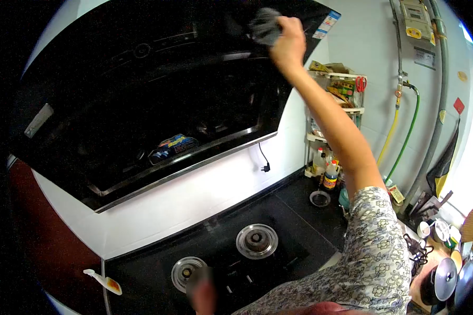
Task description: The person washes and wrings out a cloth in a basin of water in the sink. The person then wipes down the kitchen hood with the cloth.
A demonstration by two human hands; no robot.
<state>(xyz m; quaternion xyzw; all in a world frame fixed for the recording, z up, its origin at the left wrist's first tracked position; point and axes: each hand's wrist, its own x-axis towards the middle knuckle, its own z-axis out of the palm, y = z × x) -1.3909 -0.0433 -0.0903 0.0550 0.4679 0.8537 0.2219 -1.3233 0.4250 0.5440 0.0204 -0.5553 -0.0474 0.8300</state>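
Observation:
Raised high, my right hand (290,44) is closed around a dark grey cloth (266,26), which lies against the upper right of the glossy black range hood (210,94). My left hand (203,300) is low in the view, beside the left burner (186,273) of the black gas stove. Motion smears its fingers, and a greyish blur at their tips cannot be made out. The right burner (256,240) sits farther back on the stove. A spray bottle (105,282) with an orange label appears at the lower left.
A white shelf rack (337,109) with packets and bottles stands right of the hood. A plug on a black cord (265,167) hangs below it. A small bowl (319,198) is on the counter. Pipes (439,105) run up the right wall; a lidded pot (441,281) is lower right.

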